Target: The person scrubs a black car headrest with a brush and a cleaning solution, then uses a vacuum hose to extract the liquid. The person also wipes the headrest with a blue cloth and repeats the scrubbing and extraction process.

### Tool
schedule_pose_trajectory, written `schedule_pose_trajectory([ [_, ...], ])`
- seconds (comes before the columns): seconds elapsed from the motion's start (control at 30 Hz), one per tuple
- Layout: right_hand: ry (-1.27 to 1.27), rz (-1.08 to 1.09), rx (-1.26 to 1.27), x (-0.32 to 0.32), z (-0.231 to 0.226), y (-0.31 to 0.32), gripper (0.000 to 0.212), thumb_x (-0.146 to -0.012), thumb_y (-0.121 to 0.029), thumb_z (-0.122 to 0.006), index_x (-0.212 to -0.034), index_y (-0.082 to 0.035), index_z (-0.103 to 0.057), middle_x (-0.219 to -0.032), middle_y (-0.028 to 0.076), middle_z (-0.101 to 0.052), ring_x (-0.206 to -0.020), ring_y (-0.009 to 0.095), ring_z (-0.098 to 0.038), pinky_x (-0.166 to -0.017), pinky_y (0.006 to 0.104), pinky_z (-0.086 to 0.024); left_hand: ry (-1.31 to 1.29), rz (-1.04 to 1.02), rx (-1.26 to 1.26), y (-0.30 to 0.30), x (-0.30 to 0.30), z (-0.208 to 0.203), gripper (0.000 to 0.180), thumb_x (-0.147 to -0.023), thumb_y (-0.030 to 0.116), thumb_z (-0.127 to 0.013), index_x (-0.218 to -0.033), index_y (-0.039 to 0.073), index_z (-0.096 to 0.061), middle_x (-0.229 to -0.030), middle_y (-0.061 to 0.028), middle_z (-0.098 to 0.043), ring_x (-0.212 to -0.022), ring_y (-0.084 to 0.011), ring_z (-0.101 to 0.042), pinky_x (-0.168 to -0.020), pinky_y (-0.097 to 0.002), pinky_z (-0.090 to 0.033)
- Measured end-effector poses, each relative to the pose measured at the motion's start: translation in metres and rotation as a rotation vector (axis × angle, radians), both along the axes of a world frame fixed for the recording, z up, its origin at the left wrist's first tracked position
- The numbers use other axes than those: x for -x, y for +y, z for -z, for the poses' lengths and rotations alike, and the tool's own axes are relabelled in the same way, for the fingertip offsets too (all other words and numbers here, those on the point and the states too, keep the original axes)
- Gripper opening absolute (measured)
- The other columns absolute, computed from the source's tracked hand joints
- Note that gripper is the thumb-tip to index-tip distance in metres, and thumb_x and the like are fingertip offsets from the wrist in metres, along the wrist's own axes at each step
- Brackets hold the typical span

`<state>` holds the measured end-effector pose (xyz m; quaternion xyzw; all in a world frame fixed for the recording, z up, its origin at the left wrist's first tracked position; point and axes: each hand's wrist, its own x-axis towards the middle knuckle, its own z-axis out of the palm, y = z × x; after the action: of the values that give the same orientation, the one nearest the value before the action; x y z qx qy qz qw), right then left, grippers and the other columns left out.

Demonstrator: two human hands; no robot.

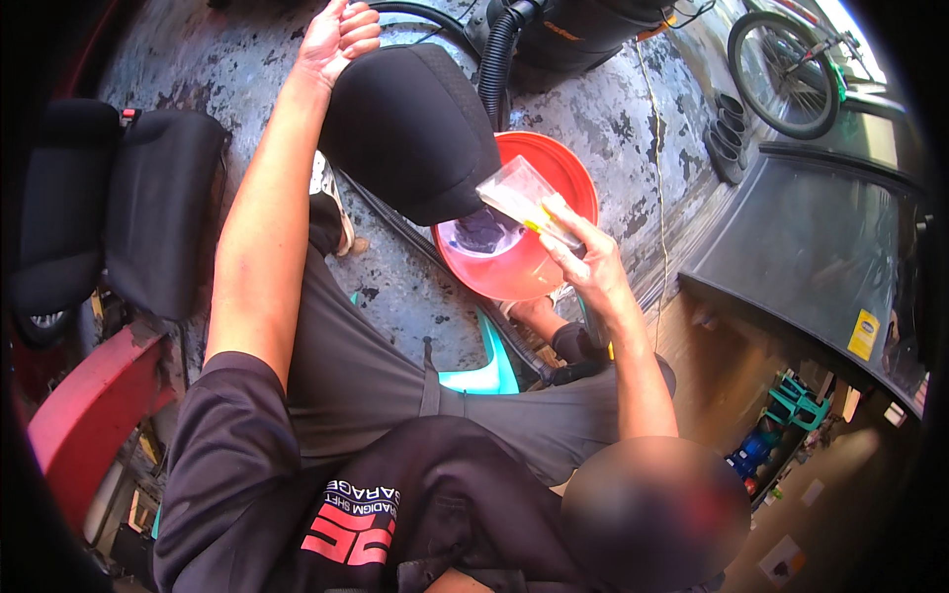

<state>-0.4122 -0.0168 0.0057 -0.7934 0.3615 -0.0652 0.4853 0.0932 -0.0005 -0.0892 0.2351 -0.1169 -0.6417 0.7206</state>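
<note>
The black cushion [415, 128] lies between your left hand [341, 44] and right hand [590, 255], which are well apart, its long axis slanting from far left to near right. Your left is nearer, curled at the far end; whether it grips is unclear. Your right is closed on a clear plastic tool [518, 190]. The red bucket [576, 178] holds something dark [484, 233].

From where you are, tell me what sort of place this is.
Most likely a car repair or detailing garage: a loose black seat cushion, black car seats at the left, and what looks like a drum vacuum with a ribbed hose.
</note>
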Motion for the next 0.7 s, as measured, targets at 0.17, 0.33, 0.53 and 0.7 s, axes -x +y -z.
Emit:
schedule_pose_trajectory([
  [0.17,-0.116,0.166,0.158,0.012,-0.017,-0.011,0.046,-0.098,-0.021,-0.083,-0.142,-0.009,-0.073,-0.105,0.012,-0.077,-0.091,0.018,-0.072,-0.082,0.0330,-0.057,0.296,-0.119,-0.196,0.019,-0.054,0.032,0.068,-0.116,0.065,-0.028,-0.070,0.016,-0.036,-0.058,0.0031,-0.027,-0.049,-0.0130,-0.026,-0.048,-0.0315,-0.026],
  [0.33,-0.096,0.219,-0.029,0.003,-0.047,-0.050,0.050,-0.101,-0.018,-0.078,-0.149,-0.008,-0.069,-0.098,-0.001,-0.073,-0.064,0.003,-0.051,-0.057,0.0231,-0.043,0.634,-0.266,-0.235,0.043,-0.069,0.105,0.064,-0.116,0.058,-0.039,-0.070,0.014,-0.039,-0.060,-0.0002,-0.035,-0.054,-0.0164,-0.037,-0.052,-0.0346,-0.031],
  [0.53,-0.128,0.049,-0.318,-0.056,-0.017,-0.077,0.050,-0.103,-0.028,-0.077,-0.147,-0.008,-0.069,-0.104,0.003,-0.078,-0.068,0.006,-0.060,-0.062,0.0259,-0.052,-0.137,-0.624,-0.751,0.108,-0.123,0.210,0.050,-0.116,0.046,-0.047,-0.089,0.007,-0.063,-0.081,-0.0082,-0.062,-0.078,-0.0239,-0.061,-0.071,-0.0394,-0.052],
  [0.7,-0.072,0.001,-0.440,-0.072,0.044,-0.058,0.049,-0.103,-0.028,-0.077,-0.148,-0.011,-0.070,-0.110,0.005,-0.079,-0.076,0.009,-0.067,-0.069,0.0270,-0.056,-0.186,-0.531,-0.813,0.130,-0.090,0.231,0.049,-0.116,0.045,-0.047,-0.090,0.007,-0.063,-0.082,-0.0084,-0.063,-0.079,-0.0242,-0.062,-0.072,-0.0395,-0.052],
])
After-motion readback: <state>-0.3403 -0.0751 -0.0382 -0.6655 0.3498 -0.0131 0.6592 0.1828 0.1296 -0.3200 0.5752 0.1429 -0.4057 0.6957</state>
